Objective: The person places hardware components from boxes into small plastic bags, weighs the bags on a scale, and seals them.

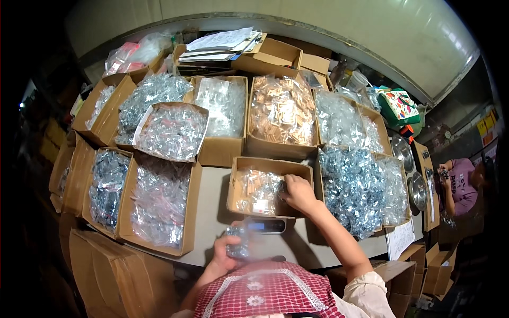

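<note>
My left hand point(225, 255) is closed around a clear plastic bag of small metal parts point(237, 245), held low in front of my apron at the table's near edge. My right hand point(298, 194) reaches into a small open cardboard box point(271, 161) at the table's middle. Its fingers are bent down at the right side of the contents, and what they pinch, if anything, is hidden. Inside that box lie small clear bags with copper-coloured parts point(256, 184) and a white label. The box rests on a scale with a lit display point(265, 226), just beyond my left hand.
Cardboard boxes of bagged metal parts stand left point(159, 201), right point(352, 185) and behind, one with copper-coloured pieces point(282, 108). Steel bowls point(418, 192) sit at the right edge. Papers point(220, 42) lie at the back. Another person point(462, 185) works at far right.
</note>
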Motion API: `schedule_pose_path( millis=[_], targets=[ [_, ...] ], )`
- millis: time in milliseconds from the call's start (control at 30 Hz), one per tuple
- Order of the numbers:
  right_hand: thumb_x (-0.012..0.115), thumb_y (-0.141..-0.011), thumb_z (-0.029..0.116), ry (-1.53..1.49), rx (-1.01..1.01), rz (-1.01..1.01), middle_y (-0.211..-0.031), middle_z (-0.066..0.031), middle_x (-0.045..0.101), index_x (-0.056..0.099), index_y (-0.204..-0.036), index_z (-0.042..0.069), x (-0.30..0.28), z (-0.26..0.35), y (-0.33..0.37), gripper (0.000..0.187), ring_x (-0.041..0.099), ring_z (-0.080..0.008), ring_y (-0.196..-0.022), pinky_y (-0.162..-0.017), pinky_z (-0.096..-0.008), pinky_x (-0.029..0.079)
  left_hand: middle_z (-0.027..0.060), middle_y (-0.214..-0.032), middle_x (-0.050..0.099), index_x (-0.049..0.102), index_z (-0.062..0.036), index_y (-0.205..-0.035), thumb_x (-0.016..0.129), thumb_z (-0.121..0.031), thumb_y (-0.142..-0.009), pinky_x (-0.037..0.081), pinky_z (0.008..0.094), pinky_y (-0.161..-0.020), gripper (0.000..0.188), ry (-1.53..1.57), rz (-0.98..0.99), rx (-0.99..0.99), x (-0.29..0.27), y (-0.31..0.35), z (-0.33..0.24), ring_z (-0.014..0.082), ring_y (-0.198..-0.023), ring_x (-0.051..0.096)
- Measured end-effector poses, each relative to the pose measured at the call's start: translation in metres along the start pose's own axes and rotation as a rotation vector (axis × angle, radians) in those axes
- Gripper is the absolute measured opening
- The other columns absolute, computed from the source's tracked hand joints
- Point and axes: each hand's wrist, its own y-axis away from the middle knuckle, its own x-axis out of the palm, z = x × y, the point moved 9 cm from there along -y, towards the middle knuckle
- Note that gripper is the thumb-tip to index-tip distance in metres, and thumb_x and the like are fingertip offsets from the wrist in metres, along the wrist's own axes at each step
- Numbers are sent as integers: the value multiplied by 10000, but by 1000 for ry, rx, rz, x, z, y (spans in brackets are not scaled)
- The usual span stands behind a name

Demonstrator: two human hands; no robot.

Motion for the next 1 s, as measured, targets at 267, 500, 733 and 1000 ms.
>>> schedule_pose_path(
  millis=[267,500,733,1000],
  targets=[
    [685,-666,123,377,23,216,-897,-146,641,581,-923,27,13,5,-12,293,616,-279,-861,-782,-372,438,145,-981,605,541,-176,-1122,608,-128,-718,531,473,-570,413,-60,-166,171,-42,22,-31,304,-756,644],
    [721,-760,298,-467,418,175,-1030,-226,638,571,-1075,-32,44,-32,-23,480,586,-402,-1054,-955,-443,441,144,-984,602,534,-112,-1178,602,-174,-718,564,464,-549,469,-129,-359,268,-55,32,-47,287,-756,634],
    [784,-724,337,51,29,61,-1014,-125,549,519,-1282,167,29,31,-27,640,524,-328,-1005,-869,-462,416,153,-1007,609,532,-74,-1190,593,-183,-722,572,459,-567,484,-141,-401,304,-49,23,-48,291,-759,639],
    [719,-652,112,6,-15,111,-1032,-122,560,535,-1020,73,35,16,-25,414,560,-327,-986,-776,-416,491,89,-897,653,567,-55,-1128,574,-170,-767,563,404,-566,379,-166,-447,102,-34,17,-38,274,-736,668]
  ],
)
